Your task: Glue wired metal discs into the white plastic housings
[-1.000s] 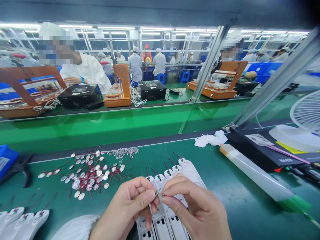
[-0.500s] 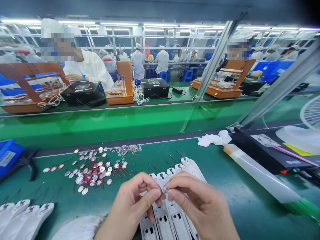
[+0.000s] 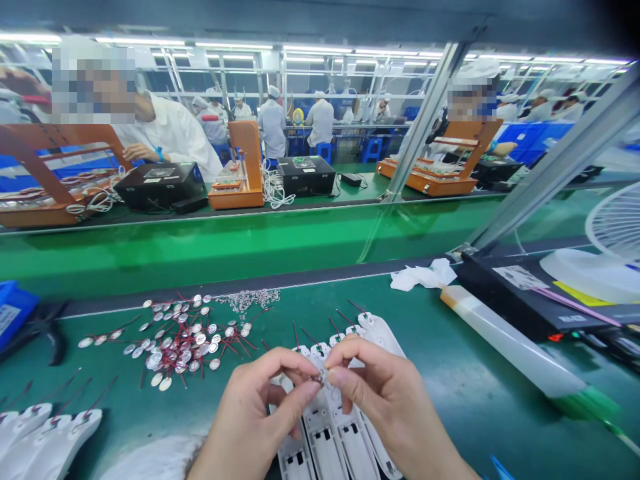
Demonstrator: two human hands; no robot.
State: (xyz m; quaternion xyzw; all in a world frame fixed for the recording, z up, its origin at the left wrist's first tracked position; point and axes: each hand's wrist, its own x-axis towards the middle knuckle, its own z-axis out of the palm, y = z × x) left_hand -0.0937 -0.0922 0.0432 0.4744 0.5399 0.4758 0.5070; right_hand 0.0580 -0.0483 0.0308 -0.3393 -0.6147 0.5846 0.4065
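My left hand is closed in a pinch, with small metal pieces showing at its thumb and fingertips. My right hand pinches close beside it, the two sets of fingertips nearly meeting. Whatever sits between the right thumb and forefinger is too small to make out. Beneath both hands several white plastic housings lie side by side, thin dark red wires rising from their far ends. Left of the hands is a heap of silvery discs on red wires. Tiny silvery parts are scattered just behind it.
More white housings lie at front left, near pliers and a blue bin. At right are a brush, a black box and crumpled white material. Co-workers sit beyond the green bench.
The right fingertips have shifted slightly up and left over the left ones, and small metal pieces now show more clearly in the left fingers. The view has moved a little to the right.
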